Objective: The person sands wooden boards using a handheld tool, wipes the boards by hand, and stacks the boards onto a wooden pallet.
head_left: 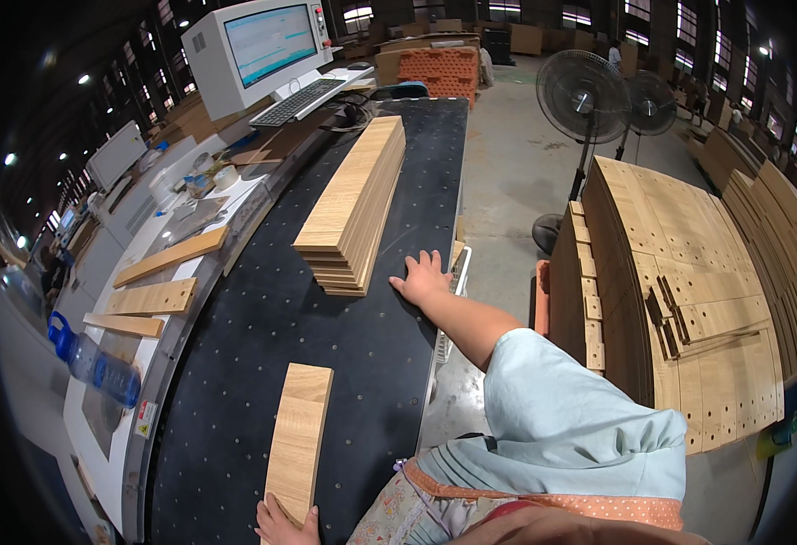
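At the lower edge my left hand [285,525] holds the near end of a wood-grain board [298,427], fingers on one side and thumb on the other. The board lies lengthwise on a black table [217,400] dotted with small studs. Whether it is a single piece or a few stacked, I cannot tell. Farther off, my right hand [424,280] rests on the table's right side with its fingers spread, holding nothing. Just left of it and apart from it stands a tall stack of similar narrow boards [353,195], slightly uneven at the near end.
Left, a white machine ledge [89,427] bears loose wood strips [153,297] and a blue water bottle [99,363]. A monitor [271,45] and keyboard [298,102] stand at the far left. Drilled panels [689,245] are piled on the right, with standing fans [583,98] behind.
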### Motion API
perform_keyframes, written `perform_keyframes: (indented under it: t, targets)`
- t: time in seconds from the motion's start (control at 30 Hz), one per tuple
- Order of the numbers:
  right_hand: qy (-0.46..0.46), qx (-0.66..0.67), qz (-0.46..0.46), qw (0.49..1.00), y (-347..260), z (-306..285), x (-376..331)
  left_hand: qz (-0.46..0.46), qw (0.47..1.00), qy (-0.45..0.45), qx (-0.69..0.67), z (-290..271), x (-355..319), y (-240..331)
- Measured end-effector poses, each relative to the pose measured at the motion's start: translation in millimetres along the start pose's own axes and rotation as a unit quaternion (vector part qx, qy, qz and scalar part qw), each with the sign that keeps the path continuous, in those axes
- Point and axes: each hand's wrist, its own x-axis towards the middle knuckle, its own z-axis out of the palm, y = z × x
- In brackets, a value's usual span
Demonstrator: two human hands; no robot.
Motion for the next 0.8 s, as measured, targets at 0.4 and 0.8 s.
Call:
perform_keyframes:
  t: [0.4, 0.8]
  targets:
    - [0.0, -0.001, -0.003, 1.0, 0.7, 0.9, 0.7, 0.022, 0.998, 0.058, 0.006, 16.1, -0.2, -9.1]
    - [0.0, 0.001, -0.004, 1.0, 0.8, 0.8, 1.2, 0.011, 1.0, 0.021, 0.007, 9.3, 2.3, -5.8]
